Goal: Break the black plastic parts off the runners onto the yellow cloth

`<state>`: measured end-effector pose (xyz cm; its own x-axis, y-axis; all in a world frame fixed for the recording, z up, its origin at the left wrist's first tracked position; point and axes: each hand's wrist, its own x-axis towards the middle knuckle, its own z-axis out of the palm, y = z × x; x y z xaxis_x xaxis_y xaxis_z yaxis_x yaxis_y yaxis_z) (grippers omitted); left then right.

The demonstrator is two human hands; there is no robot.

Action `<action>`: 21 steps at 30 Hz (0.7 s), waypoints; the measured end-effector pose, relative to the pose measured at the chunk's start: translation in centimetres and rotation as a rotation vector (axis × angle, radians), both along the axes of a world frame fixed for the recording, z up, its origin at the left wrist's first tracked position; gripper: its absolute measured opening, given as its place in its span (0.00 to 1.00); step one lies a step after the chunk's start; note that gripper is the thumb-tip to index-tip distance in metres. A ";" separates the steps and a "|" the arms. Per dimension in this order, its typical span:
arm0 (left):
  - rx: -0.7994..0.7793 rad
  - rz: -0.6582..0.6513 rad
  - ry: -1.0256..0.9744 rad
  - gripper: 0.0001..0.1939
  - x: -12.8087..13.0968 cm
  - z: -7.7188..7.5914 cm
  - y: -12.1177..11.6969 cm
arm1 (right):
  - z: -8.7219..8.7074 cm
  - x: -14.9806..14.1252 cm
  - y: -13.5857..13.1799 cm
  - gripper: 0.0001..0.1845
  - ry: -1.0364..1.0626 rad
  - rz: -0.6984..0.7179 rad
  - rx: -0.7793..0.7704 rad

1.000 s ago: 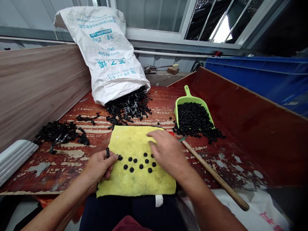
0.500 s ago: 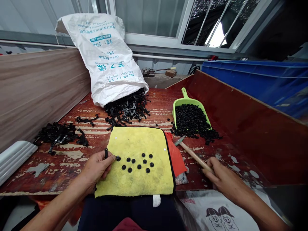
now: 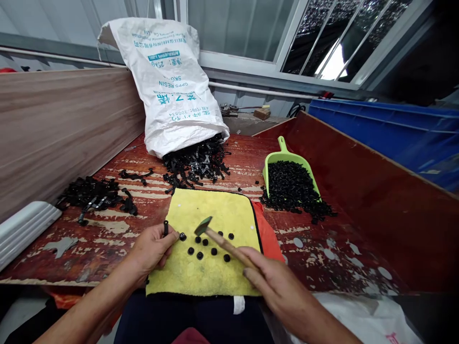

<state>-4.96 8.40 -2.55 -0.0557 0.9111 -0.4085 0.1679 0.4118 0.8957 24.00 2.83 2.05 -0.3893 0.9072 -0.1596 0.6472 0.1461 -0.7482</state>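
My left hand (image 3: 157,246) is closed at the left edge of a yellow cloth (image 3: 201,282), pinching a small black strip-like part (image 3: 166,228) whose end stands up above the fingers. Just off its fingertips sits a small black round piece (image 3: 182,236); whether the held part joins it I cannot tell. My right hand (image 3: 265,274) is wrapped round the wooden handle of a hammer (image 3: 225,243). The hammer's head hangs over the cloth, right of that piece. Several more black round pieces (image 3: 200,255) lie spread on the cloth, some partly hidden behind the hammer.
A white sack (image 3: 175,86) spills black strip parts (image 3: 197,160) at the back. Another heap of them (image 3: 91,196) lies left. On the right a green dustpan (image 3: 283,156) holds small black pieces. Wooden boards (image 3: 376,191) wall the sides, with a blue crate (image 3: 387,129) beyond.
My right hand has carried the hammer left, from the table beside the cloth to above the cloth. The left hand keeps its pinch at the same spot on the cloth. The view has shifted slightly.
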 end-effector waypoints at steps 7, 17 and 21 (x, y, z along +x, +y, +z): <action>-0.019 -0.020 -0.029 0.19 0.0 0.3 0.4 | -1.4 -3.2 0.4 0.30 -0.036 0.071 0.264; -0.045 -0.014 -0.034 0.20 0.0 0.8 0.4 | -1.5 -3.4 0.6 0.30 -0.081 0.018 0.335; -0.044 -0.012 -0.038 0.20 0.0 0.6 0.2 | -1.8 -3.5 0.5 0.30 -0.180 0.019 0.353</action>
<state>-4.95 8.62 -1.90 -0.0285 0.8929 -0.4494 0.1397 0.4487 0.8827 20.45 3.30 0.25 -0.4008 0.9114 0.0937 0.7578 0.3872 -0.5251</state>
